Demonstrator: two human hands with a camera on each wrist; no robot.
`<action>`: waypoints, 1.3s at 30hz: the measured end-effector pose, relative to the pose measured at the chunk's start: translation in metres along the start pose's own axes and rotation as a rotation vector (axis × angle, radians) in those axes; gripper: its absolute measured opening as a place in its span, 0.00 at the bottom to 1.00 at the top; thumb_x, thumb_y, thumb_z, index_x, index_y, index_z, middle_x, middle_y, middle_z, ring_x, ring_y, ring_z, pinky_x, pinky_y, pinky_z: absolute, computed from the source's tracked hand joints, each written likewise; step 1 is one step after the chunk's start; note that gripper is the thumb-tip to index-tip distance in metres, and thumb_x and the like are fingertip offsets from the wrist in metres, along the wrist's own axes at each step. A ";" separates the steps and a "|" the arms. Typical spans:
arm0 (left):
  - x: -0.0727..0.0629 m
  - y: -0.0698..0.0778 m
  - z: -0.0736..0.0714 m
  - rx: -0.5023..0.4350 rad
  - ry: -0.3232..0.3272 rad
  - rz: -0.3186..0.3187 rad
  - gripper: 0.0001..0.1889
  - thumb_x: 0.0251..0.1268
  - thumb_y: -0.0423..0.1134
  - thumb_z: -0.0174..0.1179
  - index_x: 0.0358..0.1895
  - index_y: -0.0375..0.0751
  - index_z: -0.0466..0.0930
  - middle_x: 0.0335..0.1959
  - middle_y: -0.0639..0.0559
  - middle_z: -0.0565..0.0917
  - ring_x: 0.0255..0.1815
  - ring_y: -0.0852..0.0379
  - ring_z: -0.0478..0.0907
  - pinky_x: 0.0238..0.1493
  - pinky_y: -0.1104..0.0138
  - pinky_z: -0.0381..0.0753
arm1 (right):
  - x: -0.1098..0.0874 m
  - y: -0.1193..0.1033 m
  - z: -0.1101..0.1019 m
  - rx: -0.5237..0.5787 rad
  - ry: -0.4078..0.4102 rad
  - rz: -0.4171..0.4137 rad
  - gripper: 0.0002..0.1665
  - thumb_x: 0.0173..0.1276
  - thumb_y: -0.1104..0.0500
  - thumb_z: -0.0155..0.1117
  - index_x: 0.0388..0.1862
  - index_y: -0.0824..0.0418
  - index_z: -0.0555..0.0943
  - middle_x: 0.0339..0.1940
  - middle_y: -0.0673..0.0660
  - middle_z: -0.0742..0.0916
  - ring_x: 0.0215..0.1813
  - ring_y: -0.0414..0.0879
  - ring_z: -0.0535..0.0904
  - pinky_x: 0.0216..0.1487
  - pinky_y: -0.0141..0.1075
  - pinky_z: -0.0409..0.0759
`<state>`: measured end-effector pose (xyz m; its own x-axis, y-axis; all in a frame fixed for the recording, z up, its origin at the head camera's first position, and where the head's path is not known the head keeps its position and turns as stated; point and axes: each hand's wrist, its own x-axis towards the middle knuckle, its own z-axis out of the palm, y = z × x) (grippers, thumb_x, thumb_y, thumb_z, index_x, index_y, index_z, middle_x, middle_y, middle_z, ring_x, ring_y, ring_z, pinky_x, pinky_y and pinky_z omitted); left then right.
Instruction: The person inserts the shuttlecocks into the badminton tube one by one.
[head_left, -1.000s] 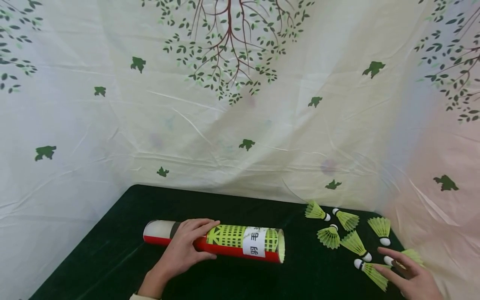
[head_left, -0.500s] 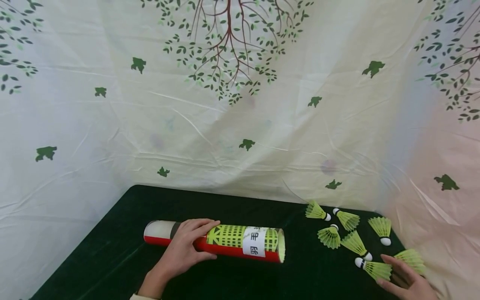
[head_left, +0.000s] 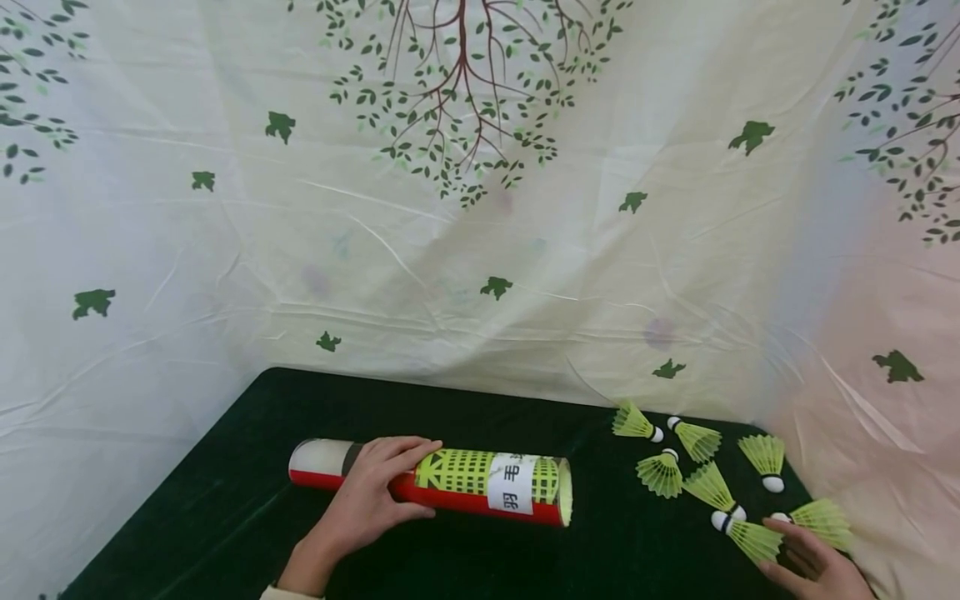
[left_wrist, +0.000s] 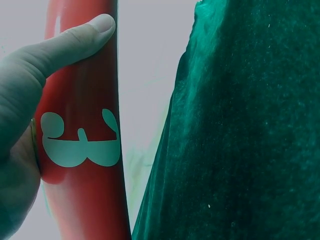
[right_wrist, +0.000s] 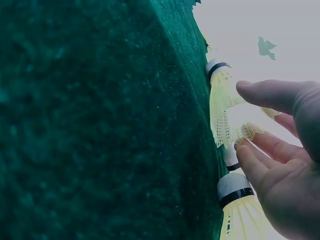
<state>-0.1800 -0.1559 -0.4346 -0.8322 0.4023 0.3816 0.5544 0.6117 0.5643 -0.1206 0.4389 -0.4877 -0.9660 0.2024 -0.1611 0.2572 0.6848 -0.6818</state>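
In the head view, my left hand (head_left: 371,492) grips a shuttlecock tube (head_left: 457,483) lying sideways on the dark green cloth. The tube is red with yellow-green netting and a white label, and its right end stands uncovered. The left wrist view shows the thumb (left_wrist: 80,42) across the tube's red side. At the right, my right hand (head_left: 821,571) reaches down around the skirt end of a yellow shuttlecock (head_left: 750,535). In the right wrist view, thumb and fingers stand apart beside a shuttlecock skirt (right_wrist: 223,107); firm contact is unclear.
Several more yellow shuttlecocks lie nearby, including one at the table's right edge (head_left: 821,521) and one farther back (head_left: 763,457). A pale cloth backdrop (head_left: 450,250) with printed leaves and birds hangs behind the dark green tabletop (head_left: 225,533).
My right hand has lowered towards the front shuttlecock, its thumb and fingers drawing closer together around the skirt. My left hand and the tube have stayed put.
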 end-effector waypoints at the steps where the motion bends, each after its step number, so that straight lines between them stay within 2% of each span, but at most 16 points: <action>1: 0.000 0.000 0.000 0.000 0.000 0.000 0.47 0.42 0.46 0.81 0.70 0.76 0.69 0.63 0.67 0.74 0.62 0.58 0.67 0.61 0.46 0.69 | 0.000 0.001 0.001 0.008 0.011 0.011 0.55 0.58 0.49 0.79 0.70 0.79 0.62 0.70 0.83 0.65 0.68 0.80 0.62 0.59 0.56 0.75; 7: 0.000 0.001 -0.001 -0.012 -0.005 -0.001 0.46 0.42 0.46 0.81 0.69 0.76 0.69 0.63 0.67 0.74 0.62 0.58 0.67 0.61 0.46 0.69 | 0.000 0.001 0.002 0.073 0.119 0.054 0.52 0.58 0.50 0.79 0.69 0.77 0.64 0.66 0.80 0.72 0.64 0.77 0.69 0.50 0.52 0.82; 11: 0.001 0.000 -0.001 -0.008 -0.007 -0.006 0.47 0.42 0.46 0.81 0.69 0.76 0.69 0.63 0.67 0.74 0.62 0.58 0.67 0.61 0.46 0.69 | -0.001 -0.004 0.003 0.113 0.169 0.094 0.52 0.59 0.47 0.78 0.70 0.75 0.65 0.64 0.79 0.74 0.63 0.76 0.71 0.47 0.50 0.84; 14: 0.001 0.000 -0.001 -0.006 -0.008 -0.009 0.47 0.42 0.46 0.81 0.70 0.76 0.69 0.63 0.68 0.74 0.62 0.58 0.66 0.61 0.46 0.69 | -0.003 -0.011 0.003 0.134 0.186 0.122 0.53 0.60 0.42 0.76 0.71 0.74 0.65 0.65 0.79 0.74 0.64 0.75 0.70 0.48 0.50 0.84; 17: 0.001 0.001 -0.001 -0.010 -0.008 -0.008 0.47 0.42 0.47 0.81 0.70 0.76 0.69 0.64 0.67 0.74 0.63 0.58 0.67 0.62 0.46 0.68 | -0.008 -0.022 0.003 0.151 0.191 0.138 0.54 0.60 0.39 0.75 0.72 0.72 0.65 0.64 0.76 0.76 0.63 0.72 0.73 0.46 0.45 0.85; 18: 0.001 0.001 -0.001 -0.011 -0.008 -0.007 0.47 0.42 0.47 0.81 0.69 0.76 0.69 0.64 0.67 0.74 0.63 0.58 0.67 0.62 0.46 0.68 | -0.010 -0.026 0.003 0.159 0.192 0.147 0.55 0.59 0.38 0.75 0.72 0.72 0.65 0.64 0.75 0.77 0.60 0.68 0.77 0.44 0.43 0.85; 20: 0.001 0.001 -0.001 -0.014 -0.009 -0.004 0.47 0.42 0.47 0.81 0.69 0.76 0.69 0.64 0.67 0.74 0.63 0.58 0.67 0.62 0.46 0.68 | -0.015 -0.036 0.002 0.171 0.187 0.159 0.56 0.58 0.36 0.75 0.72 0.69 0.66 0.62 0.70 0.80 0.51 0.51 0.83 0.41 0.37 0.84; 22: 0.001 0.001 -0.001 -0.015 -0.010 -0.001 0.47 0.42 0.47 0.81 0.70 0.76 0.69 0.64 0.67 0.73 0.63 0.58 0.66 0.62 0.46 0.68 | -0.020 -0.046 0.002 0.194 0.183 0.164 0.56 0.57 0.35 0.75 0.73 0.67 0.67 0.61 0.66 0.82 0.44 0.36 0.81 0.39 0.32 0.82; 24: 0.002 0.001 -0.001 -0.018 -0.010 -0.001 0.47 0.42 0.47 0.81 0.70 0.76 0.69 0.64 0.67 0.73 0.63 0.58 0.66 0.62 0.46 0.68 | -0.025 -0.057 0.002 0.220 0.188 0.159 0.55 0.56 0.35 0.76 0.72 0.66 0.68 0.61 0.63 0.83 0.40 0.24 0.75 0.37 0.29 0.81; 26: 0.002 0.000 -0.001 -0.020 -0.010 0.000 0.47 0.42 0.47 0.81 0.70 0.76 0.69 0.64 0.67 0.73 0.63 0.58 0.66 0.62 0.45 0.68 | -0.030 -0.068 0.004 0.226 0.187 0.134 0.54 0.56 0.36 0.75 0.72 0.65 0.69 0.59 0.60 0.83 0.38 0.20 0.72 0.37 0.29 0.81; 30: 0.002 0.000 -0.001 -0.022 -0.008 0.002 0.47 0.42 0.47 0.81 0.70 0.76 0.69 0.64 0.67 0.73 0.63 0.57 0.67 0.62 0.45 0.68 | -0.039 -0.087 0.004 0.222 0.149 0.083 0.52 0.59 0.35 0.73 0.72 0.63 0.69 0.61 0.57 0.82 0.40 0.18 0.71 0.39 0.29 0.80; 33: 0.002 0.000 -0.001 -0.018 -0.008 0.003 0.46 0.42 0.47 0.81 0.69 0.76 0.69 0.64 0.67 0.73 0.63 0.58 0.67 0.62 0.45 0.68 | -0.046 -0.100 0.004 0.226 0.113 0.034 0.48 0.62 0.36 0.71 0.72 0.62 0.70 0.59 0.48 0.83 0.42 0.18 0.71 0.41 0.29 0.80; 36: 0.002 0.000 -0.001 -0.013 -0.009 0.002 0.46 0.42 0.47 0.81 0.69 0.77 0.69 0.64 0.67 0.73 0.63 0.58 0.67 0.62 0.45 0.68 | -0.053 -0.113 0.007 0.257 0.100 -0.021 0.45 0.64 0.39 0.70 0.72 0.62 0.71 0.52 0.34 0.81 0.45 0.18 0.72 0.42 0.29 0.80; 39: 0.002 0.000 0.000 -0.012 -0.009 0.000 0.47 0.42 0.47 0.81 0.69 0.77 0.69 0.64 0.67 0.73 0.63 0.58 0.67 0.62 0.45 0.68 | -0.058 -0.126 0.011 0.287 0.105 -0.067 0.42 0.65 0.42 0.71 0.71 0.63 0.71 0.49 0.29 0.79 0.46 0.21 0.75 0.43 0.29 0.81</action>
<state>-0.1818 -0.1555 -0.4336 -0.8320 0.4086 0.3754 0.5548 0.6031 0.5731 -0.0974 0.3331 -0.4001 -0.9685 0.2448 -0.0452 0.1609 0.4768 -0.8642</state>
